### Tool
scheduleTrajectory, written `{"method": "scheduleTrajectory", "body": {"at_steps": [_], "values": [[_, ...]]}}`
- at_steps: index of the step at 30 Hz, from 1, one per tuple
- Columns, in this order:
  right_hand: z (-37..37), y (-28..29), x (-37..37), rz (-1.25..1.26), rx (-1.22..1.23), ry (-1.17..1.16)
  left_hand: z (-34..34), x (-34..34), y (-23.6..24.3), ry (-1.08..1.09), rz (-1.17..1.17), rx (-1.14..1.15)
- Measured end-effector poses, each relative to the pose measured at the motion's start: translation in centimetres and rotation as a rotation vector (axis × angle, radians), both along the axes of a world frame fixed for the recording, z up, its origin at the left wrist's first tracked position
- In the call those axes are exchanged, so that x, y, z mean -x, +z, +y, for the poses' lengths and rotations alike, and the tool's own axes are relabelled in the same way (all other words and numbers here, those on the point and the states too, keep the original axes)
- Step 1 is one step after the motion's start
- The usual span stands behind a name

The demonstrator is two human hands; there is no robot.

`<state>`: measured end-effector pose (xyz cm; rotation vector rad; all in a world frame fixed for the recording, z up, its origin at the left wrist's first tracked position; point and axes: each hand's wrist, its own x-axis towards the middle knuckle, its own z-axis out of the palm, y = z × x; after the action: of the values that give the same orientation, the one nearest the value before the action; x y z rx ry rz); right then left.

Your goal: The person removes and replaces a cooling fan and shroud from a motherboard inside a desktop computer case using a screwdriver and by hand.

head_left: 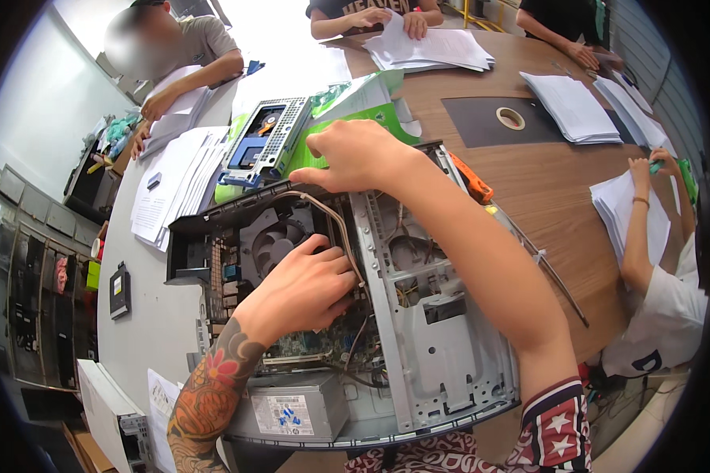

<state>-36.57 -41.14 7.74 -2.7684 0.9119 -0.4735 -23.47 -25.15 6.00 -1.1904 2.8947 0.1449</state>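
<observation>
An opened black-and-silver desktop computer case (434, 347) lies before me, showing a fan (272, 246), green motherboard, cables and metal power supply (292, 407). My tattooed left hand (308, 280) has curled fingers inside it, against the fan's right side; what they hold is hidden. Above the case's far rim, my right hand (355, 158) has thumb and bent forefinger apart, the thumb at the rim beside a cable (335, 211). Behind that hand are a silver drive cage (264, 138) and green packaging (375, 112). An orange-handled tool (473, 178) lies at the case's right.
Several people sit around the table (528, 173) handling paper stacks (568, 106), one close at right (655, 299). A tape roll (510, 118) lies on a dark mat. A small black part (120, 292), another computer case (110, 410) and a metal rack (39, 299) are at left.
</observation>
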Motion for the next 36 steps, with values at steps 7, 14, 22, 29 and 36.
{"method": "scheduleTrajectory", "body": {"at_steps": [7, 14, 22, 29, 36], "values": [[0.8, 0.3, -0.2, 0.05, -0.037, 0.008, 0.1, -0.2, 0.0, -0.011, 0.048, 0.037], [0.7, -0.4, -0.4, 0.056, -0.019, 0.025, 0.1, 0.4, -0.7, 0.02, -0.026, 0.064], [0.7, -0.7, -0.6, 0.012, -0.009, 0.051, 0.0, 0.2, -0.2, 0.019, 0.046, 0.042], [0.7, -0.8, -0.6, 0.007, -0.008, 0.046, 0.0, 0.3, -0.7, 0.022, 0.082, 0.054], [0.5, -1.2, -0.8, 0.032, 0.0, 0.061, -0.1, 0.5, -0.8, 0.036, 0.067, 0.054]]}}
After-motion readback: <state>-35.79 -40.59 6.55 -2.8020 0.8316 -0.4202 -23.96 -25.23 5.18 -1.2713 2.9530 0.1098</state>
